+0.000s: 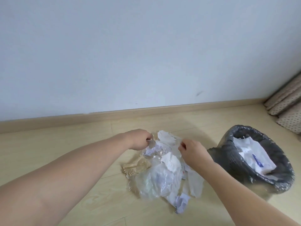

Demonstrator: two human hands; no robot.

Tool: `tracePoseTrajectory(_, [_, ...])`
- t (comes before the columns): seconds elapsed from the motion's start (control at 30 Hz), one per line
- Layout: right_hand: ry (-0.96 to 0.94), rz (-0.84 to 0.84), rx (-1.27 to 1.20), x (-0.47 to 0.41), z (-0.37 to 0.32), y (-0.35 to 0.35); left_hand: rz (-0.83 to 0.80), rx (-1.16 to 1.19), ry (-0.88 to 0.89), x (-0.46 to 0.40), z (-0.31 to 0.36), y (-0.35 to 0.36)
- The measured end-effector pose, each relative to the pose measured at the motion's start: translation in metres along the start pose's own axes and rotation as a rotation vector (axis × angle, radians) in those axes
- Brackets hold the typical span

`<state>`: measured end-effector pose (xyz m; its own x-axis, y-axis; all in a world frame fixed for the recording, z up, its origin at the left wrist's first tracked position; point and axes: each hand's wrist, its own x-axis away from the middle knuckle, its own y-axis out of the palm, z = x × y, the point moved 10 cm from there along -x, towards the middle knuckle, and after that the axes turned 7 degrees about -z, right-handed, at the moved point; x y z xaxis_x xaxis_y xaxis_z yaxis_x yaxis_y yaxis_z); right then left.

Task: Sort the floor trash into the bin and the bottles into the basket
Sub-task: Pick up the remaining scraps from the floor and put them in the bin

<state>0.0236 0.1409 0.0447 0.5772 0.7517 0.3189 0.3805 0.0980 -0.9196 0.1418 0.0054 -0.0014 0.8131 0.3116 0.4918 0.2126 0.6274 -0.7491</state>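
Two hands, both mine, reach out over a heap of trash (164,170) on the floor (65,144). My left hand (138,139) is curled shut, and its fingers pinch a small pale scrap at the far left edge of the heap. My right hand (192,152) is curled too, and its fingertips pinch a thin clear bit of plastic at the far right edge. Both arms are bare.

The heap lies between my hands and close in front of me. It is made of crumpled white paper, clear plastic wrap and a few bits with purple marks (I cannot read them). A tan, see-through wrapper (135,167) sticks out on the left side, flat on the floor and touching the heap. A crumpled white and purple piece (182,203) lies at the near end.

The bin (280,176) stands to the right of the heap, just beside my right arm. It is dark and round, with a dark bag folded over its rim. Inside it lies some white paper (254,157) with a blue mark on it.

Behind the heap, the floor meets a pale wall (146,54) with a wooden strip along the bottom. A dotted curtain (288,110) hangs in the far right corner, well apart from the heap.
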Motion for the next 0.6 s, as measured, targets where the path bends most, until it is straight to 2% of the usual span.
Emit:
tracePoseTrajectory(0.13, [0.064,0.149,-0.118,0.014,0.065,-0.059,0.012,0.001,0.078,-0.013,0.076,-0.023])
tracePoseTrajectory(0.27, [0.225,0.321,-0.427,0.023,0.152,-0.111,0.053,0.051,0.133,-0.033,0.157,-0.042])
tracePoseTrajectory(0.37, [0.343,0.463,-0.544,0.045,0.218,-0.148,0.053,-0.019,0.156,-0.052,0.226,-0.049])
tracePoseTrajectory(0.5, [0.511,0.577,-0.704,0.071,0.292,-0.154,0.090,-0.016,0.171,-0.083,0.304,-0.056])
tracePoseTrajectory(0.6, [0.581,0.543,-0.835,0.074,0.323,-0.136,0.117,0.048,0.174,-0.106,0.350,-0.045])
